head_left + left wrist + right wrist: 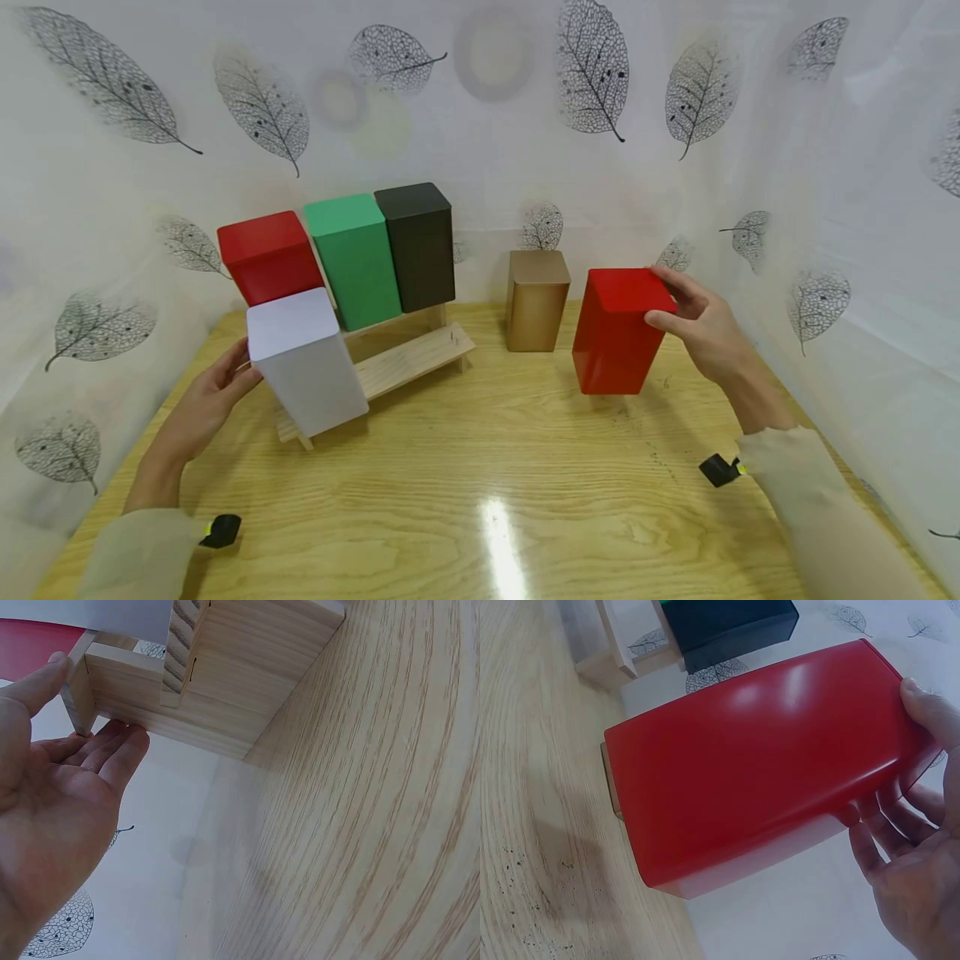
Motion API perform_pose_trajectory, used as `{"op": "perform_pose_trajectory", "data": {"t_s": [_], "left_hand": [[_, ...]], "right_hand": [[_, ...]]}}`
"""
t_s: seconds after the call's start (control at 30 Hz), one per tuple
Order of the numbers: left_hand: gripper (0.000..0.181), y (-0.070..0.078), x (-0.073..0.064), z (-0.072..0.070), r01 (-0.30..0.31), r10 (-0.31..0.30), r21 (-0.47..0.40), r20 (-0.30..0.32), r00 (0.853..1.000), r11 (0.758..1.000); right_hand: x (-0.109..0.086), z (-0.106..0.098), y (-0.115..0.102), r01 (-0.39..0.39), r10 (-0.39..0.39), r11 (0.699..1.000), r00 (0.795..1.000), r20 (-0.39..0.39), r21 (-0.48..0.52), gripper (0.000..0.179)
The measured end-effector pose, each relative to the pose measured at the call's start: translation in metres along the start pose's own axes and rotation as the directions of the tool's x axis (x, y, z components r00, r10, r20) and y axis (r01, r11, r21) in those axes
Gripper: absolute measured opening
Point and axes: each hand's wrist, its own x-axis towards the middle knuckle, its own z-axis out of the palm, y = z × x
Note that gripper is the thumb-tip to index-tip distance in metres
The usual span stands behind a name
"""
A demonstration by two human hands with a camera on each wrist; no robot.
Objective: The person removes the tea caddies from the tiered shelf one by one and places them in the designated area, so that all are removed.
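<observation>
My right hand (pixel 705 321) grips a glossy bright red tin box (pixel 618 342) near its top, thumb on the front and fingers round the far side. In the right wrist view the box is tilted, with its shadow on the table apart from it. At the left, my left hand (pixel 71 780) holds the side upright of a two-tier wooden rack (pixel 217 682), thumb on one face and fingers behind. A white box (pixel 311 367) stands on the rack's lower tier. Behind it, on the upper tier, are a darker red box (pixel 273 258), a green box (pixel 356 262) and a black box (pixel 417 250).
A gold tin box (pixel 536 304) stands on the wooden table (pixel 450 483) between the rack and the red tin box. White leaf-printed cloth (pixel 480 150) encloses the back and sides. The rack's lower shelf (pixel 412 358) is bare to the right of the white box.
</observation>
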Motion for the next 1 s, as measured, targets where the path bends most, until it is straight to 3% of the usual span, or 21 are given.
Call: {"op": "perform_pose_trajectory", "data": {"t_s": [0.4,1.0], "left_hand": [[0.073,-0.001,0.000,0.000,-0.009,0.009,-0.017,0.002,1.000,1.000],[0.073,-0.001,0.000,0.001,-0.004,0.004,-0.013,-0.002,1.000,1.000]], "right_hand": [[0.012,-0.001,0.009,-0.018,0.018,1.000,1.000,0.015,0.025,0.067],[0.033,-0.004,0.023,-0.063,0.063,0.998,0.998,-0.031,-0.019,0.069]]}}
